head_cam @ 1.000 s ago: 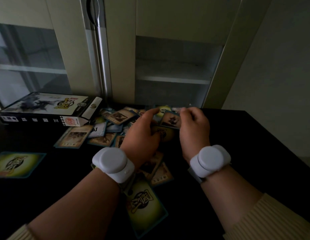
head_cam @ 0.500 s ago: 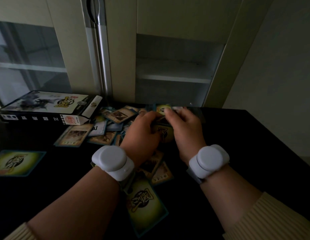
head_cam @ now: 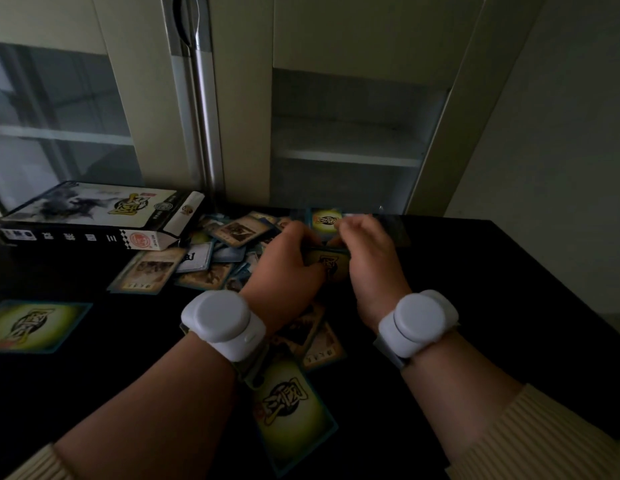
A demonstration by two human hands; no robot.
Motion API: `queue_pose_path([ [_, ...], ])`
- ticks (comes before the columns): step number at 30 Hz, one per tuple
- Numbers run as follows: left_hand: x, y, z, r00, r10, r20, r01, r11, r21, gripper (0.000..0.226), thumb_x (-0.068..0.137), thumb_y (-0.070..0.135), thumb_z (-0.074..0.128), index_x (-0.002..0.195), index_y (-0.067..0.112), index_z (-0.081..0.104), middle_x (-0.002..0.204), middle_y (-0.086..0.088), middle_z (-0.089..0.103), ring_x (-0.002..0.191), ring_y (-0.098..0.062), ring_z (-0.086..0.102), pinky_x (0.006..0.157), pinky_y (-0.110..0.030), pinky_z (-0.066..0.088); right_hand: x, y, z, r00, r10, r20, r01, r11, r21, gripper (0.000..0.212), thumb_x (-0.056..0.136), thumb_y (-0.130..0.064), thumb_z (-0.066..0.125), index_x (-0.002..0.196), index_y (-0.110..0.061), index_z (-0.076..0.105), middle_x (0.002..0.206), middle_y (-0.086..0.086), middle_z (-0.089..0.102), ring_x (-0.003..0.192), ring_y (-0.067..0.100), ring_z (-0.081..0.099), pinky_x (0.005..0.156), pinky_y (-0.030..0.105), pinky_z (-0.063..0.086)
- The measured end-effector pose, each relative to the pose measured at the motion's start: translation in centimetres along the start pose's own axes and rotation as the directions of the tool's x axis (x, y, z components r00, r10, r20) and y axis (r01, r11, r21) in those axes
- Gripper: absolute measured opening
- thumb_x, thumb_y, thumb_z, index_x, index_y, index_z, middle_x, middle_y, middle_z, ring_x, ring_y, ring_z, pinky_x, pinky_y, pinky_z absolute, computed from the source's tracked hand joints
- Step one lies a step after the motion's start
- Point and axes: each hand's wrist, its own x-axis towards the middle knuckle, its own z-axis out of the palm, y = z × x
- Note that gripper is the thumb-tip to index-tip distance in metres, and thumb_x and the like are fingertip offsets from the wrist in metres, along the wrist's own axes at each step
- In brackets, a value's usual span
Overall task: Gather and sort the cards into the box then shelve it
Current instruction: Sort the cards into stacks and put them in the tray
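A: From the head view, how far along?

B: Early, I'd judge. Most cards (head_cam: 211, 258) lie scattered on the black table (head_cam: 492, 289); the box (head_cam: 94, 216) lies at the back left, unshelved.

A: Grips?

B: Left hand (head_cam: 284, 275) clasps a small stack (head_cam: 331, 263); right hand (head_cam: 371, 251) pinches a card (head_cam: 325, 220). Thin, glossy rectangles; the box is printed cardboard.
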Motion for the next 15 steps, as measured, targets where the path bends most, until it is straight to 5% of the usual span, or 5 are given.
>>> queue_pose_path([
  [3,0.0,-0.1,0.1,1.0,0.014,-0.017,-0.014,1.0,-0.025,0.034,0.078,0.006,0.063,0.097,0.029,0.047,0.09,0.013,0.055,0.076,0.006,0.056,0.055,-0.006,0.044,0.3,0.5,-0.1,0.998,-0.058,-0.017,0.057,0.998,-0.021,0.007,0.084,-0.022,0.055,0.081,-0.028,0.058,0.099,0.007,0.062,0.089,0.021,0.059,0.075,0.032,0.05],
  [7,0.1,-0.2,0.0,1.0,-0.027,-0.014,0.026,0.997,-0.066,0.051,0.079,0.004,0.057,0.122,0.028,0.043,0.103,0.01,0.055,0.093,-0.007,0.056,0.07,-0.021,0.054,0.9,1.0,0.0,0.997,0.03,-0.075,-0.032,0.999,-0.019,0.018,0.087,-0.008,0.052,0.086,-0.026,0.055,0.109,0.007,0.061,0.104,0.027,0.058,0.094,0.048,0.048],
  [9,0.0,-0.1,0.1,1.0,-0.024,0.018,0.025,0.999,-0.029,0.056,0.081,0.003,0.054,0.129,0.029,0.043,0.118,0.001,0.053,0.104,-0.016,0.055,0.083,-0.034,0.054,0.8,1.1,0.0,0.998,0.047,-0.031,-0.049,0.998,-0.038,0.018,0.088,-0.012,0.049,0.084,-0.028,0.056,0.112,0.006,0.06,0.105,0.028,0.058,0.091,0.047,0.05],
  [12,0.0,0.0,0.1,0.996,0.004,0.093,-0.017,0.99,0.142,0.058,0.082,0.008,0.055,0.135,0.028,0.045,0.128,-0.007,0.047,0.116,-0.024,0.05,0.099,-0.041,0.046,0.4,1.0,-0.1,0.998,0.002,0.066,0.001,0.999,-0.049,0.018,0.091,-0.015,0.048,0.079,-0.025,0.058,0.082,-0.012,0.06,0.084,0.016,0.059,0.072,0.035,0.051],
  [15,0.0,0.1,-0.1,0.993,0.001,0.12,-0.021,0.986,0.165,0.05,0.083,0.006,0.052,0.128,0.027,0.049,0.122,-0.007,0.051,0.107,-0.026,0.056,0.09,-0.045,0.051,0.4,0.6,-0.5,0.992,-0.02,0.128,0.028,0.998,-0.06,0.017,0.09,-0.019,0.05,0.074,-0.02,0.055,0.069,-0.019,0.058,0.076,0.013,0.057,0.071,0.037,0.047],
])
